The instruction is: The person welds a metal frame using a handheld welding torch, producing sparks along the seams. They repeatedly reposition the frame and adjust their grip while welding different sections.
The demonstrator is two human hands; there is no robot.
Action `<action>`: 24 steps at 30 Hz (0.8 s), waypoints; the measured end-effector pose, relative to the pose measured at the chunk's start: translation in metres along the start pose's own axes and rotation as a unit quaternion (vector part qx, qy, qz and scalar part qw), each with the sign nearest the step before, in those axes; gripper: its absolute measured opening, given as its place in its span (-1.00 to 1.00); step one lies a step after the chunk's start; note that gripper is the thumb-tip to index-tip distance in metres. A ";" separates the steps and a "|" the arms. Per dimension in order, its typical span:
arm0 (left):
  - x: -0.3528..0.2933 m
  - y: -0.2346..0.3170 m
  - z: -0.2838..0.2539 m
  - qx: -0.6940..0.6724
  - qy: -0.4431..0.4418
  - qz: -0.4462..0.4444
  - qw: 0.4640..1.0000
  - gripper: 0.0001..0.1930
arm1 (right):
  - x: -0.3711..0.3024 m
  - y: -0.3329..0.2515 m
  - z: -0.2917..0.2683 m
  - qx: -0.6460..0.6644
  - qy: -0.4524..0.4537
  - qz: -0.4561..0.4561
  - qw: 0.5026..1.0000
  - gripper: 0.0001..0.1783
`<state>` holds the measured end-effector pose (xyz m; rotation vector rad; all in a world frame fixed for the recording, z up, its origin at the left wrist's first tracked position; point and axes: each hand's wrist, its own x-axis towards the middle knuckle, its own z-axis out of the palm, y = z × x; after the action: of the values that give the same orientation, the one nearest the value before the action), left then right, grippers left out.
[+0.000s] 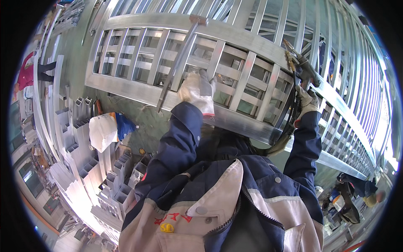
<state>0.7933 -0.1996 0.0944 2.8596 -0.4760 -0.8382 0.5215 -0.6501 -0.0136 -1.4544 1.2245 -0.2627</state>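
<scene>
A silvery metal lattice panel (138, 90), with upright slats crossed by rails, lies in front of me. My left hand (197, 92), in a pale work glove, is closed around one of its slats (215, 56), fingertips partly hidden. Left of that hand a long flat metal strip with a brownish block at its far end, like a try square (178, 61), lies across the panel. At the panel's right end my gloved right hand (308, 100) grips a welding torch (307, 70), its tip pointing away and to the left. A dark cable (289, 113) hangs beside that hand.
More barred metal panels (357, 113) lie beyond and to the right. Square metal tubes (90, 168) are stacked at left, with a white bag (103, 131) near them. One person (27, 73) is at far left, another (363, 189) at lower right.
</scene>
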 end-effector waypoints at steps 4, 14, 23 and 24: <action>0.001 -0.001 0.006 -0.041 0.066 -0.012 0.997 -0.49 | -0.029 -0.050 -0.008 -0.006 -0.037 0.044 0.998 -0.32; 0.004 -0.005 0.019 -0.038 0.136 0.012 0.990 -0.57 | -0.115 -0.159 -0.001 0.077 -0.243 0.010 0.967 -0.35; 0.005 -0.005 0.017 -0.076 0.137 0.021 0.987 -0.60 | -0.138 -0.210 0.031 0.067 -0.319 -0.148 0.934 -0.25; 0.006 -0.007 0.018 -0.079 0.127 0.019 0.989 -0.60 | -0.144 -0.212 0.040 0.109 -0.322 -0.153 0.928 -0.21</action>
<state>0.7904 -0.1959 0.0751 2.7462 -0.4112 -0.4727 0.5994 -0.5577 0.2165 -1.3759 0.4208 -0.1066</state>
